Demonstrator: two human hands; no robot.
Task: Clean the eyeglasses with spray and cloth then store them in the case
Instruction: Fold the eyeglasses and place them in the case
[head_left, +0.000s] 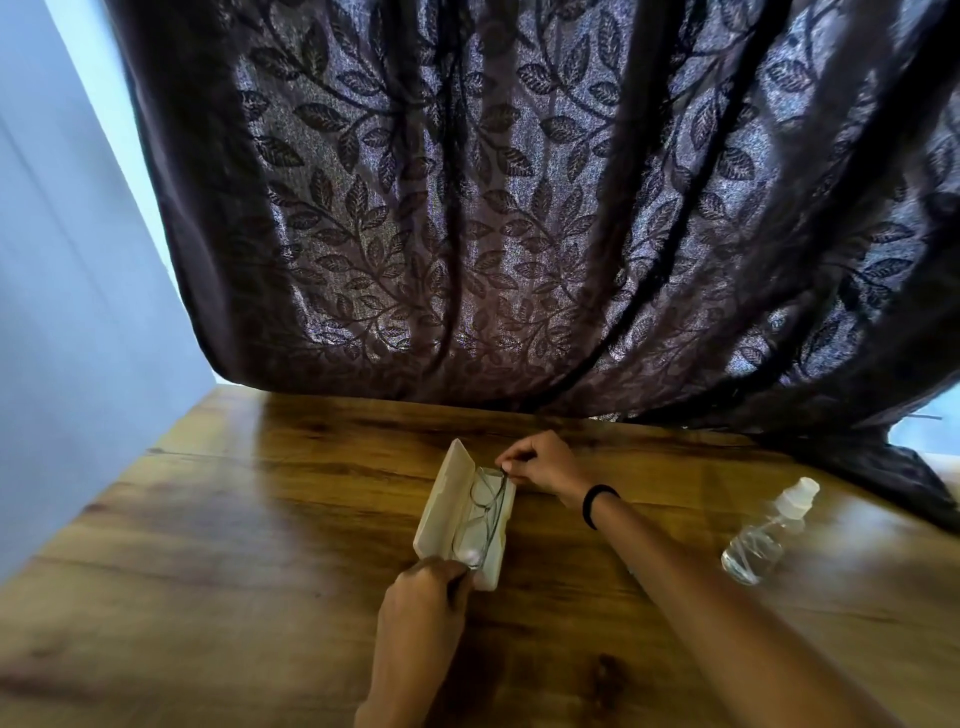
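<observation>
A: Which step is this?

B: Storing, I'd judge. The glasses (480, 512) lie in the open case (451, 493) at table (208, 519) centre; spray bottle (763, 535) at three o'clock.

A: And the hands?

B: Right hand (540, 462), at the case's twelve o'clock end, pinches a temple. Left hand (423, 597), at six o'clock, grips the glasses' near end.

A: Next?

B: Probably seat the frame flat, let go, close the lid.

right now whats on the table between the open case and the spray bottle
In the head view, only the right forearm with a black band crosses between the case and the spray bottle; the wooden table there is otherwise bare.
</observation>
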